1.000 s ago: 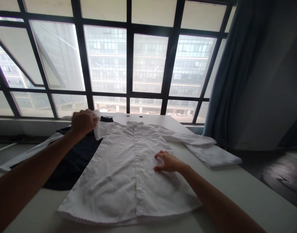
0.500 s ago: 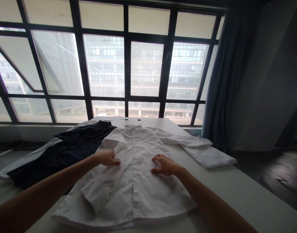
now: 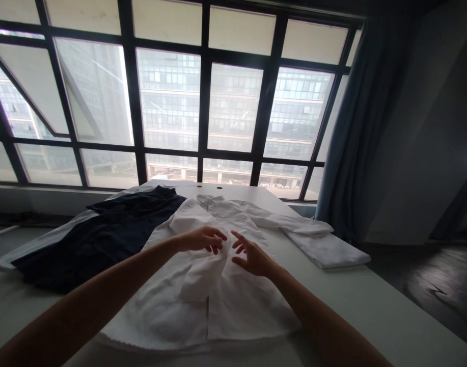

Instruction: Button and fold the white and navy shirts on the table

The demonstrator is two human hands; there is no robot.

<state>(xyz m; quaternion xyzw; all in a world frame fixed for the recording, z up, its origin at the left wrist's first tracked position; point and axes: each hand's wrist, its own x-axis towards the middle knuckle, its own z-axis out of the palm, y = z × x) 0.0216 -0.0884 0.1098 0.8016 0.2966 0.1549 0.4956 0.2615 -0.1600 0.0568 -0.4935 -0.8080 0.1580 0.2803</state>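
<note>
Head view, near to far: white long-sleeved button-front shirt [image 3: 244, 306] lies face up, hem toward the camera, collar far, centred on a white table [image 3: 371, 300]. Its image-left sleeve [image 3: 200, 272] is folded in across the chest, cuff end pointing toward the hem, beside the placket. Left hand [image 3: 200, 240] sits at the top of that fold, fingers [image 3: 214, 238] loosely curled, no clear pinch; contact with the cloth cannot be confirmed. Right hand [image 3: 254, 260] is over the shirt's other chest side, just beside the fold, fingers [image 3: 238, 238] spread wide; contact also unclear. The hands are near each other, not touching. Other sleeve [image 3: 294, 223] runs out flat to image right, ending at a folded white cloth [image 3: 327, 251]. Left of the shirt, a dark navy garment [image 3: 114, 234] lies on a white garment [image 3: 46, 247]. Beyond are a black-framed window [image 3: 204, 102], a blue-grey curtain [image 3: 357, 142], and a glass office building [image 3: 168, 107]. Markings low on that building are too small to read.
</note>
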